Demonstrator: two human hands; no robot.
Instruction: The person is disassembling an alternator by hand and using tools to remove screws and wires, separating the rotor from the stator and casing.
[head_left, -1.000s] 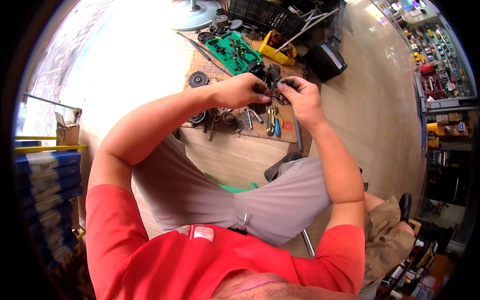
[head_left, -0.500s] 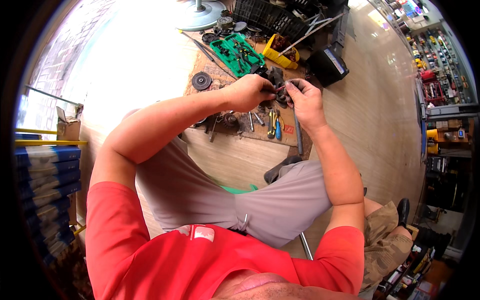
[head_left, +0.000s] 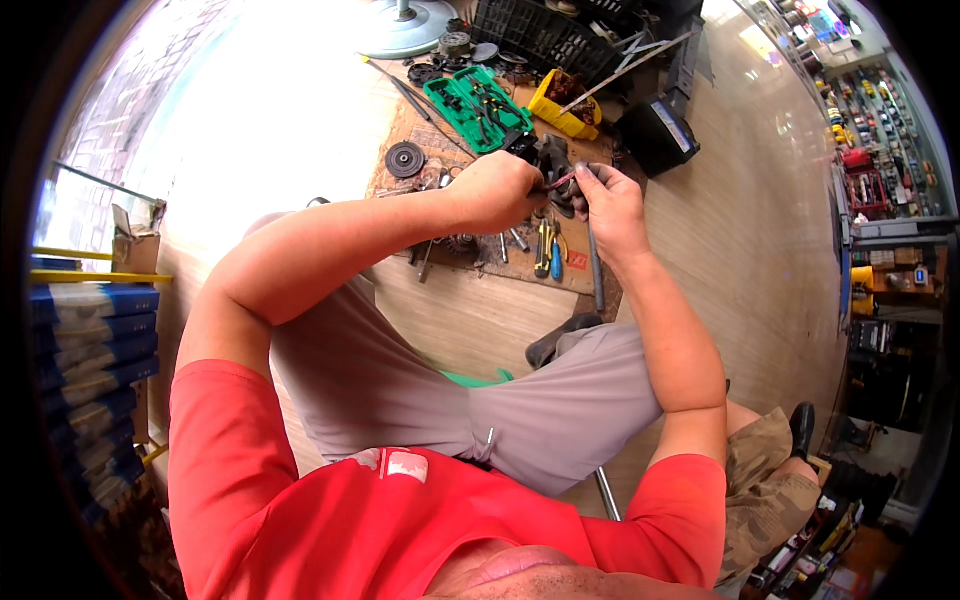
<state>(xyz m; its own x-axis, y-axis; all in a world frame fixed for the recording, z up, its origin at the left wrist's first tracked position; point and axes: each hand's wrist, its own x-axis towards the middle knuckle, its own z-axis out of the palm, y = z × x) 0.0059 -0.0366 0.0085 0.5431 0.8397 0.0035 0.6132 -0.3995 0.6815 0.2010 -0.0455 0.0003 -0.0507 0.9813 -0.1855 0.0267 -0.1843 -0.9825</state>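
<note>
My left hand [head_left: 500, 190] and my right hand [head_left: 612, 205] meet over the far work board, fingers pinched. Between their fingertips runs a thin reddish strip or wire [head_left: 563, 181], too small to name surely; each hand grips an end of it. Just beyond and beneath them sits a dark, greasy metal part [head_left: 553, 155], partly hidden by the fingers. Nearer to me on the board [head_left: 480, 262] lie a yellow-handled tool [head_left: 542, 250] and a blue-handled screwdriver [head_left: 556, 262]. Left of my left hand rests a round black pulley-like disc [head_left: 405, 160].
An opened green tool case [head_left: 480, 108] and a yellow container [head_left: 565, 105] of brownish parts lie beyond my hands. A black battery-like box [head_left: 656, 135] stands right of them, a black crate [head_left: 540, 40] behind. Another person's leg in camouflage shorts [head_left: 770, 490] is at my right.
My left hand has shifted slightly and its wrist has turned a little. Both hands keep hold of the thin reddish piece. The whole view has tilted slightly.
</note>
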